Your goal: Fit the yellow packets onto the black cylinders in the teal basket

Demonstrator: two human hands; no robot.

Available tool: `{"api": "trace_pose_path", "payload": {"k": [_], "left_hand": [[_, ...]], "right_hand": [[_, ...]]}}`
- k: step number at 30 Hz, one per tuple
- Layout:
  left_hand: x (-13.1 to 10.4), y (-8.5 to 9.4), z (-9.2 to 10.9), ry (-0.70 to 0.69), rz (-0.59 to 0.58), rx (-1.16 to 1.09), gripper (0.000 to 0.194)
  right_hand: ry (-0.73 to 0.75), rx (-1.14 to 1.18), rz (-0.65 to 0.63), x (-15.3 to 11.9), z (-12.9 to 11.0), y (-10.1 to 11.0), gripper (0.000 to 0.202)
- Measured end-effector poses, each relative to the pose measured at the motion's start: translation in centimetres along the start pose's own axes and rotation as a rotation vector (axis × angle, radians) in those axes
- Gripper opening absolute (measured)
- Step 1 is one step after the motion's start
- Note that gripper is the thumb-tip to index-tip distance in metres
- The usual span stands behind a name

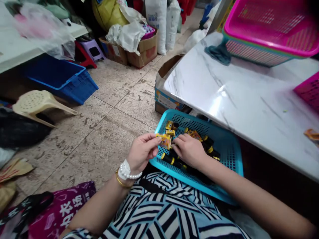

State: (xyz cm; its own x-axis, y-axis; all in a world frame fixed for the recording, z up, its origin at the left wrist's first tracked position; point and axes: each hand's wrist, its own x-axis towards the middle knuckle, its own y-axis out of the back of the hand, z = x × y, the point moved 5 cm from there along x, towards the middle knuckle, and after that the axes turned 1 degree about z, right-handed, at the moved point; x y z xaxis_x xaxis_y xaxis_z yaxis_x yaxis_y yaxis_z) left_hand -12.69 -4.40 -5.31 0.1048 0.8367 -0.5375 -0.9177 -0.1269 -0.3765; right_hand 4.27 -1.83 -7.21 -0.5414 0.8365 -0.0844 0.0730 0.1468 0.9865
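My left hand, with a white watch and pearl bracelet on its wrist, pinches a small flat yellow printed piece between thumb and fingers. My right hand is closed, fingertips beside the right edge of that piece; what they grip is hidden. Both hands are over a blue plastic basket at my lap. Inside it lie several dark cylindrical items with yellow bands and, at the left end, small yellow box-like items. More yellow printed material shows behind my right hand.
A marble-patterned table stands to the right, carrying stacked baskets with a pink one on top. An open carton sits under its corner. On the left floor are a cream stool, a blue crate and a purple bag.
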Motion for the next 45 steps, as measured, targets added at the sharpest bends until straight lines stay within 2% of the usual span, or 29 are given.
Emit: {"api": "trace_pose_path", "payload": {"k": [5,7,9,11,14,16,19,22,25,28,35,40,45], "left_hand": [[0.2,-0.7,-0.9,0.017,0.005,0.012,0.036],[0.2,-0.7,-1.2,0.048,0.003,-0.029,0.035],[0.3,-0.6,-1.4,0.074,0.008,-0.071,0.034],[0.4,-0.4,-1.4,0.071,0.037,-0.115,0.034],[0.7,-0.5,-1.6,0.036,0.067,-0.157,0.034],[1.0,-1.0,-1.9,0.025,0.058,-0.165,0.032],[1.3,-2.3,-2.4,0.061,0.018,-0.184,0.031],[1.4,-3.6,-2.5,0.124,-0.043,-0.243,0.030],[1.5,-4.3,-2.3,0.164,-0.090,-0.304,0.030],[1.7,-4.4,-2.3,0.154,-0.098,-0.281,0.029],[1.8,-4.3,-3.1,0.129,-0.098,-0.219,0.028],[1.9,-4.0,-3.4,0.122,-0.090,-0.222,0.028],[1.6,-3.9,-3.2,0.088,-0.066,-0.148,0.031]], "right_hand": [[-0.058,-0.005,-0.131,2.7,-2.2,-3.1,0.027],[-0.042,0.019,-0.129,2.7,-2.5,-3.5,0.024],[-0.024,0.073,-0.104,2.0,-2.1,-3.0,0.023],[-0.041,0.279,-0.007,0.7,-1.1,-1.5,0.029],[-0.204,0.891,0.210,-1.9,1.5,1.4,0.038],[-0.292,1.212,0.256,-3.3,2.5,2.6,0.033],[-0.312,1.415,0.249,-4.5,2.4,3.6,0.029],[-0.285,1.370,0.268,-4.9,2.2,4.0,0.026],[-0.245,1.140,0.346,-5.1,2.6,4.9,0.026],[-0.186,0.959,0.397,-5.2,2.8,6.0,0.027],[-0.118,0.755,0.382,-5.1,2.4,6.6,0.035],[-0.077,0.694,0.351,-4.9,1.9,6.5,0.048],[-0.009,0.712,0.383,-4.8,1.8,6.5,0.034]]}}
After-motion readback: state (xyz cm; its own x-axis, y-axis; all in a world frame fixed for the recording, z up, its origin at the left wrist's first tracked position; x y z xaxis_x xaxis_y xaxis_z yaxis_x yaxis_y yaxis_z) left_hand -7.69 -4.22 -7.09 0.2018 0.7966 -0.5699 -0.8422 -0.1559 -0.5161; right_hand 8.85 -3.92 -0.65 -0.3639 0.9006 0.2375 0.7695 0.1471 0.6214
